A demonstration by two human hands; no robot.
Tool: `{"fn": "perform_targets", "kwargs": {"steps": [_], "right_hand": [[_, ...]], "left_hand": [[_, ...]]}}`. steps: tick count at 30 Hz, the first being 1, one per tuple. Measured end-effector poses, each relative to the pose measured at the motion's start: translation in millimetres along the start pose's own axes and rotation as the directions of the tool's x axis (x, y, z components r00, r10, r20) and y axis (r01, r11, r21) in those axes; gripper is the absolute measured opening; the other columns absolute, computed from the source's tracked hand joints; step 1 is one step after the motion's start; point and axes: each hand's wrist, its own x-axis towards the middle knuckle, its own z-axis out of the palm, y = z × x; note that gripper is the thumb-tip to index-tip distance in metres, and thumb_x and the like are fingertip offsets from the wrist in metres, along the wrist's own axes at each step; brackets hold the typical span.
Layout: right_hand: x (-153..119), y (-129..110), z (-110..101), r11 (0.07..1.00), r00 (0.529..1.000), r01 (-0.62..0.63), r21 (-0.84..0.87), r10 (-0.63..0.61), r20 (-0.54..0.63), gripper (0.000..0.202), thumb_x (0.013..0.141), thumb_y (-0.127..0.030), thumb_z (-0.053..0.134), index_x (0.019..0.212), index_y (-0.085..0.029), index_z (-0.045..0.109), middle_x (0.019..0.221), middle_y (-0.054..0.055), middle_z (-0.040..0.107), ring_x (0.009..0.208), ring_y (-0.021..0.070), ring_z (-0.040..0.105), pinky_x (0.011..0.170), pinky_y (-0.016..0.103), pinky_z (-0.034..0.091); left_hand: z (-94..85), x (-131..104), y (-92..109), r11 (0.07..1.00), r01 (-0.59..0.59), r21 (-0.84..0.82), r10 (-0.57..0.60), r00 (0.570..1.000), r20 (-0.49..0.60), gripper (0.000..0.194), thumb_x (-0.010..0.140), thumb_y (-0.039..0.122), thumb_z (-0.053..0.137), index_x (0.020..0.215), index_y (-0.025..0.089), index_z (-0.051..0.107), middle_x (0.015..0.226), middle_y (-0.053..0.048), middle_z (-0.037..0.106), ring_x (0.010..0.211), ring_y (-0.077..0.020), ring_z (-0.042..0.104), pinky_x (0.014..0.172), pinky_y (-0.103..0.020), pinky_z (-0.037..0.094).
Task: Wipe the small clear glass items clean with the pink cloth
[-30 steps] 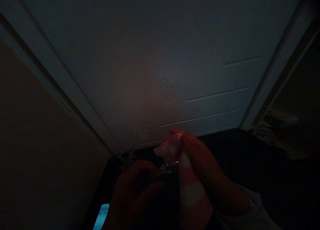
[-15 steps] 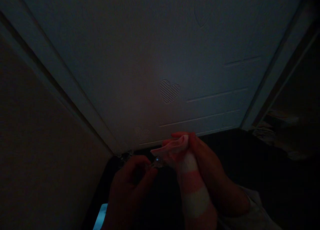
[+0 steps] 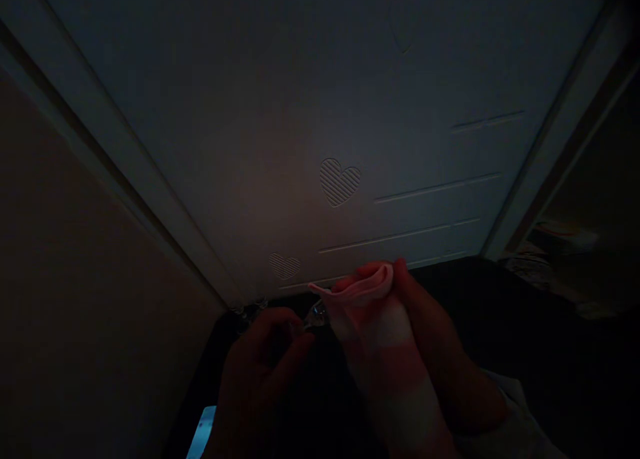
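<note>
The light is very dim. My right hand (image 3: 435,339) is wrapped round a pink-and-white striped sock (image 3: 395,352), with its pink open edge (image 3: 357,291) uppermost and the striped length hanging down. To the left, my left hand (image 3: 267,359) pinches a small clear, shiny piece (image 3: 317,312) between thumb and fingers; its exact kind is too dark to make out. The clear piece sits right beside the sock's left edge, and I cannot tell whether they touch.
A pale door (image 3: 250,146) with grooved hearts and lines stands ahead. Small clear pieces (image 3: 261,303) show by its lower left corner. A lit bluish rectangle (image 3: 201,432) glows at lower left. A brownish wall (image 3: 75,279) is on the left, and pale items (image 3: 565,236) lie at right.
The sock has turned and shifted slightly right, its open edge spreading wider, and my right hand has moved with it. My left hand has stayed almost in place.
</note>
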Motion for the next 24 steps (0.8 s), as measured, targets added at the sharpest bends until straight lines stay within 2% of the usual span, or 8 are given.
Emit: {"fn": "perform_targets", "kwargs": {"steps": [8,11,16,20,24], "right_hand": [[3.8,-3.4,2.9,0.998,0.987,-0.030,0.060,0.020,0.162,0.033,0.077,-0.059,0.075,0.075,-0.027,0.074,0.077,0.002,0.081,0.088,0.0279,0.077,0.092,0.043,0.058],[3.1,-4.4,6.1,0.999,0.981,-0.023,0.031,0.017,0.194,0.037,0.080,-0.063,0.069,0.073,-0.026,0.073,0.075,0.004,0.081,0.094,0.0305,0.076,0.092,0.046,0.057],[1.7,-1.9,4.5,1.000,0.967,-0.019,-0.014,0.022,0.254,0.047,0.085,-0.068,0.059,0.078,-0.025,0.077,0.087,0.007,0.082,0.101,0.0322,0.075,0.097,0.050,0.054],[-2.5,0.3,5.0,0.994,0.957,0.112,-0.006,-0.106,0.271,0.055,0.090,-0.072,0.049,0.085,-0.027,0.081,0.101,0.006,0.082,0.119,0.0323,0.067,0.112,0.053,0.040],[-4.1,1.2,2.4,0.974,0.887,0.220,-0.055,-0.176,0.427,0.068,0.091,-0.078,0.034,0.093,-0.031,0.083,0.111,0.006,0.080,0.138,0.0314,0.051,0.117,0.056,0.032]], "left_hand": [[-0.6,-1.3,-1.0,0.998,-0.062,-0.003,0.062,0.998,0.027,0.005,0.075,0.030,0.072,0.078,0.026,0.072,0.070,0.003,0.071,0.066,-0.0167,0.065,0.061,-0.025,0.048],[0.7,-0.7,-0.1,0.996,-0.089,-0.002,0.089,0.996,0.031,0.003,0.075,0.028,0.073,0.077,0.027,0.073,0.070,0.004,0.072,0.065,-0.0153,0.066,0.061,-0.023,0.048],[0.9,0.1,1.8,0.992,-0.122,-0.015,0.122,0.992,0.019,0.005,0.074,0.024,0.072,0.078,0.027,0.073,0.067,0.005,0.073,0.063,-0.0144,0.066,0.060,-0.021,0.049],[1.6,-1.4,1.9,0.989,-0.138,-0.053,0.138,0.990,0.004,0.005,0.075,0.023,0.072,0.076,0.028,0.073,0.070,0.005,0.074,0.066,-0.0142,0.068,0.063,-0.021,0.050],[2.0,-1.8,1.4,0.991,-0.117,-0.069,0.115,0.993,-0.034,0.007,0.073,0.023,0.074,0.077,0.028,0.074,0.071,0.005,0.075,0.066,-0.0143,0.069,0.062,-0.020,0.052]]}}
